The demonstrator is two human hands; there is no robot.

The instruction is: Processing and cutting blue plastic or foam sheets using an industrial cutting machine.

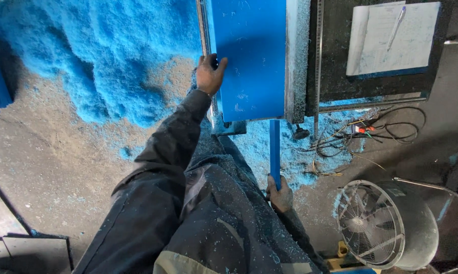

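Head view, looking down at a saw-type bench. Left hand (pixel 210 74) rests on the left edge of a blue plastic sheet (pixel 249 58), fingers curled over that edge, thumb side on the top face; reads as a steadying grip, not a lift. The sheet lies flat on the tabletop (pixel 297 61), w/ a metal rail (pixel 204 30) along its left side. Right hand (pixel 279 195) is closed around the near end of a narrow blue strip (pixel 274 149), which runs from the sheet's near edge down toward the body. Judgement: step in hand is a strip cut, w/ the offcut just about separated from the sheet; whether fully free – cannot tell, the join is at the sheet's lower edge. Next move prob. calls for keeping the left hand pressing the sheet square to the rail while the right draws the strip straight along its length, no twist. Surroundings: big heap of blue shavings (pixel 87 56) on the floor at left, more scattered under the bench; clipboard w/ paper and pen (pixel 391 38) at upper right; tangle of cables (pixel 371 134); round fan (pixel 383 223) at lower right. Jacket sleeves dusted w/ chips.
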